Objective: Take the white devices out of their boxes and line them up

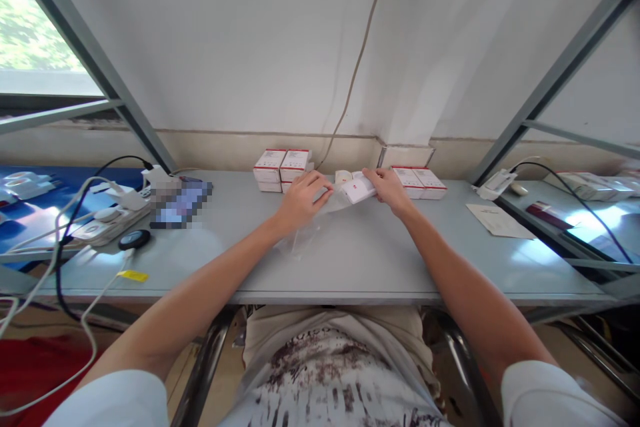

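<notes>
My right hand [386,188] grips a small white box [359,189] with a red mark on its face, holding it tilted over the table. Clear plastic film, seemingly a thin bag [303,240], spreads from the box's left end down toward the tabletop. At the left end of the box, my left hand [304,199] has thumb and forefinger bent together on the film. Its other fingers curl and are partly hidden. A pale yellowish roll [343,177] stands just behind the white box.
Stacked red-and-white cartons [282,167] stand behind my left hand, and more cartons [421,183] sit by my right wrist. On the left lie a phone [183,203], a power strip [107,223], a black disc [135,239] and cables. A paper sheet [500,221] lies right. Metal frames flank the table [350,267].
</notes>
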A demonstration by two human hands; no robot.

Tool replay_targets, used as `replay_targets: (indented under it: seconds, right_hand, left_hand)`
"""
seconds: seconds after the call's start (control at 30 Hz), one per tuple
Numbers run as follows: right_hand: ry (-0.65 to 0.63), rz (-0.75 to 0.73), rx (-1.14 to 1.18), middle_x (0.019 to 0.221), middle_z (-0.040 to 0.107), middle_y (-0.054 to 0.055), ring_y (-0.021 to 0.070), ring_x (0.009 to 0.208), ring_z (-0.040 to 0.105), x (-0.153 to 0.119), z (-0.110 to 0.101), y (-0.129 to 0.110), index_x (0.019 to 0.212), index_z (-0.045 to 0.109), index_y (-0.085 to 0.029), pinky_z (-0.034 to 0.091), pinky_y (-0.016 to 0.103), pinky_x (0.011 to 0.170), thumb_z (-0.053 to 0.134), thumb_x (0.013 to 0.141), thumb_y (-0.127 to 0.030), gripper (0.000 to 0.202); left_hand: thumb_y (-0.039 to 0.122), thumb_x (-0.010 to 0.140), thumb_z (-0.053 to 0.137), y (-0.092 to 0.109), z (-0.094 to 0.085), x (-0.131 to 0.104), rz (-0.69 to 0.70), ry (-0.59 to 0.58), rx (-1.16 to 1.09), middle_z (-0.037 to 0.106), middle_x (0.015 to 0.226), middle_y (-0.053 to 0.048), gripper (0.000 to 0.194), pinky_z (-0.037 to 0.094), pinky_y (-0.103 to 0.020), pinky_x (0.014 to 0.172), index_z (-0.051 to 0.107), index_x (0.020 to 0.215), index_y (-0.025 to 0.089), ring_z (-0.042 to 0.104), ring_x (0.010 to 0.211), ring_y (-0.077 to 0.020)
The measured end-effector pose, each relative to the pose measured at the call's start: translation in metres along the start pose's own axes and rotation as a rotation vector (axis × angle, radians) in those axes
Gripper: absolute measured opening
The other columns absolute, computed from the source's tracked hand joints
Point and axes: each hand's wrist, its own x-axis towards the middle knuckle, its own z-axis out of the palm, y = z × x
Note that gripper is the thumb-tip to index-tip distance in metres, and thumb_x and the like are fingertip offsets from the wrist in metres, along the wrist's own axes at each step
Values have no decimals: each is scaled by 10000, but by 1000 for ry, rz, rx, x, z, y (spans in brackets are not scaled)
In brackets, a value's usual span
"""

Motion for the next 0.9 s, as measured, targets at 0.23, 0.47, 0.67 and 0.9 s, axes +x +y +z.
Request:
replay_targets:
  seconds: [0.23,0.47,0.67,0.9]
  right_hand:
    - [-34,-4,190,598,509,-4,148,487,470,-10,19,-5,822,571,-249,360,299,423,715,863,-764,536]
    - [-53,0,303,636,512,-17,131,483,455,-19,35,-12,839,531,-256,368,292,418,697,848,-816,584]
    - [-67,6,374,664,494,-28,112,479,443,-22,35,-16,846,507,-258,340,278,412,693,834,-843,613]
    - [-60,-104,359,705,532,-47,141,513,500,-29,41,-22,1113,504,-303,401,276,473,512,871,-943,684]
  left_hand:
    - [393,1144,461,4,0,-1,0,38,34,726,1152,-82,302,474,-421,1056,705,1077,228,664,1104,-231]
    - [454,1153,443,6,-1,-2,-5,26,22,732,1283,-81,364,461,-449,1110,750,1234,274,656,1185,-244]
    - [565,1096,547,11,2,-4,40,-70,96,569,1576,-115,550,385,-510,1216,555,1589,319,546,1406,-326]
    - [584,1067,595,19,-2,-1,-146,38,-99,658,1407,-122,600,466,-469,1156,533,1576,273,617,1297,-305]
